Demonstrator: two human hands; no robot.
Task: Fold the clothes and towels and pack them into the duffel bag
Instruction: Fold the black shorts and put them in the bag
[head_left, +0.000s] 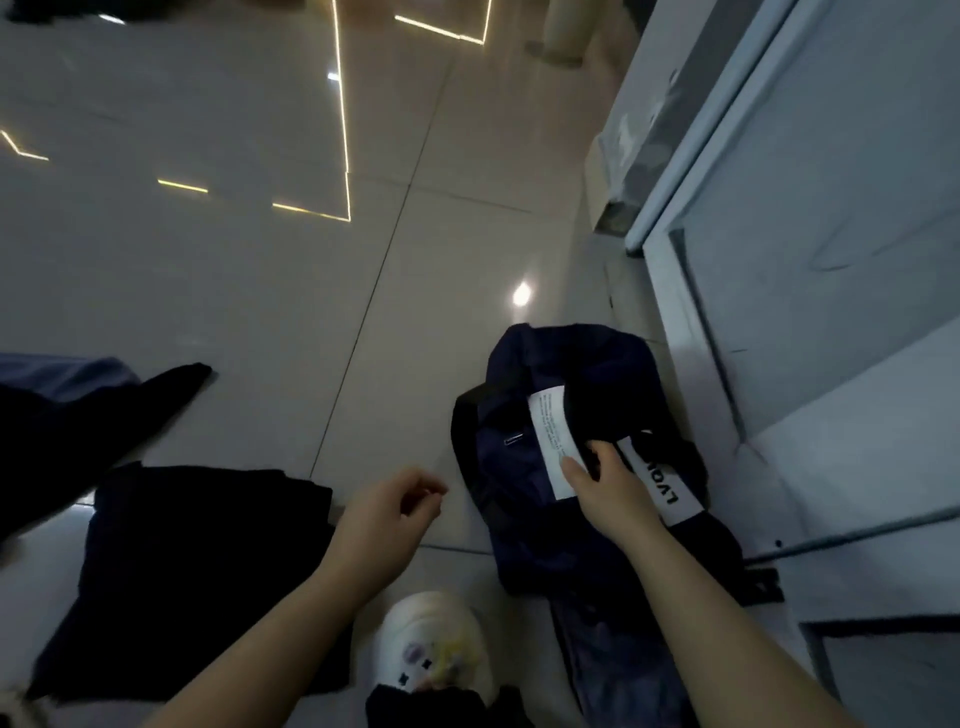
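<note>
Right of centre on the floor (260, 291) lies the bag (524, 540); the right hand (608, 488) pinches a white label (550, 441) at its opening. Left hand (387, 512) hovers loosely curled, holding nothing, near folded dark clothes (197, 571) lower left.

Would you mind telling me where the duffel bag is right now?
The duffel bag lies on the tiled floor at lower right, beside the white door, under the right hand.

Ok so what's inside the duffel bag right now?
In the open navy duffel bag lies a dark garment with white labels, which the right hand grips. Anything beneath it is covered.
</note>
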